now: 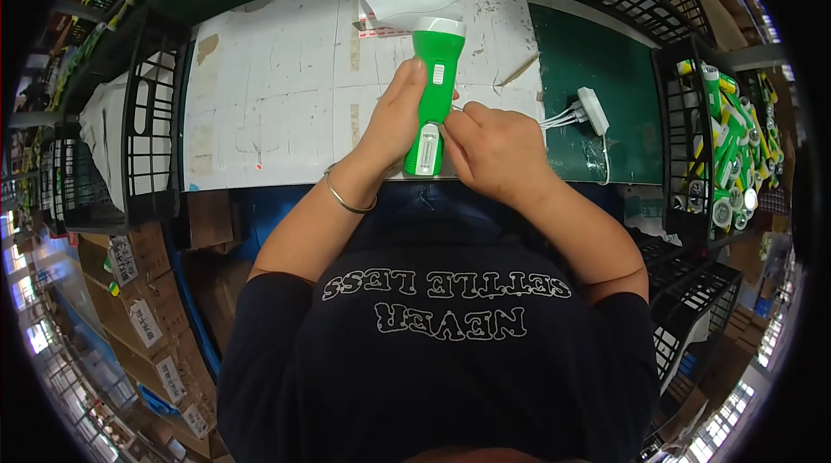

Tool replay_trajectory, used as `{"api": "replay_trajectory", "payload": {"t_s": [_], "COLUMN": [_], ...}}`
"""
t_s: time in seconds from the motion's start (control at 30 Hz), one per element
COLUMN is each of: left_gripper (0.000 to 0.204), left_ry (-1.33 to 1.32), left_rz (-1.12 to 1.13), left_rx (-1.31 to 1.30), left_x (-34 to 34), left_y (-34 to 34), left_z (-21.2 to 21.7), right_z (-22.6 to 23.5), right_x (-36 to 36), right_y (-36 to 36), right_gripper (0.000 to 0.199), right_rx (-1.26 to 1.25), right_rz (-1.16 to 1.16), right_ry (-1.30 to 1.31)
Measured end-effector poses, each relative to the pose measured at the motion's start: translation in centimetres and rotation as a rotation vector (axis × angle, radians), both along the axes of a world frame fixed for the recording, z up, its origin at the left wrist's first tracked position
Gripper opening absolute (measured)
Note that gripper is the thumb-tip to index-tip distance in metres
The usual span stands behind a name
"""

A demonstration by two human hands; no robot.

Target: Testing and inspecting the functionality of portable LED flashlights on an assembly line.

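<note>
A green flashlight [439, 51] with a white head rim, a white switch and a white panel low on its handle stands lengthwise before me, head away from me. My left hand [400, 112] is closed round its left side, thumb along the body. At its right side, my right hand [498, 147] is closed in a pinch close against the handle. A thin pale tip shows at those fingers, too small to name. White cables [561, 120] run from a white socket block [593, 112] toward the right hand and vanish behind it.
White sheeting [277, 91] covers much of the green table [597, 48]. A curled white paper [411, 1] lies beyond the flashlight. Black crates stand at both sides; the right crate [688, 143] is beside a heap of green and yellow flashlights [736, 143]. Cardboard boxes [130, 290] are at lower left.
</note>
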State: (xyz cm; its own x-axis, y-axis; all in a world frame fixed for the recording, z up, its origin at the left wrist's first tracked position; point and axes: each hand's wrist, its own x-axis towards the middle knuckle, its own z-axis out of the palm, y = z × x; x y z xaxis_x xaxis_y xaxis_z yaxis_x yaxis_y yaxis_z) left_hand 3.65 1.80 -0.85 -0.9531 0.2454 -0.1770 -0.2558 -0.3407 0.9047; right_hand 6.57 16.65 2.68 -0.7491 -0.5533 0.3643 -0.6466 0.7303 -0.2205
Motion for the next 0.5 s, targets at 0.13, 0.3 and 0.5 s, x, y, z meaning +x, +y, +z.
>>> {"api": "replay_trajectory", "payload": {"t_s": [0.13,0.3,0.5], "left_gripper": [0.049,0.066,0.061], "left_ry": [-0.12,-0.111,-0.027], "left_rz": [0.02,0.105,0.032], "left_rx": [0.033,0.145,0.256], "left_x": [-0.5,-1.9,-1.0], "left_y": [-0.8,-1.8,-0.6], "left_z": [-0.5,0.3,0.4], "right_z": [1.1,1.4,-0.7], "right_x": [1.6,3.0,-0.8], "right_y": [0.7,0.1,-1.2], "right_gripper": [0.012,0.024,0.027], "right_rx": [-0.128,-0.214,-0.43], "right_rz": [0.277,0.456,-0.113], "right_ry": [-0.158,-0.147,-0.159]}}
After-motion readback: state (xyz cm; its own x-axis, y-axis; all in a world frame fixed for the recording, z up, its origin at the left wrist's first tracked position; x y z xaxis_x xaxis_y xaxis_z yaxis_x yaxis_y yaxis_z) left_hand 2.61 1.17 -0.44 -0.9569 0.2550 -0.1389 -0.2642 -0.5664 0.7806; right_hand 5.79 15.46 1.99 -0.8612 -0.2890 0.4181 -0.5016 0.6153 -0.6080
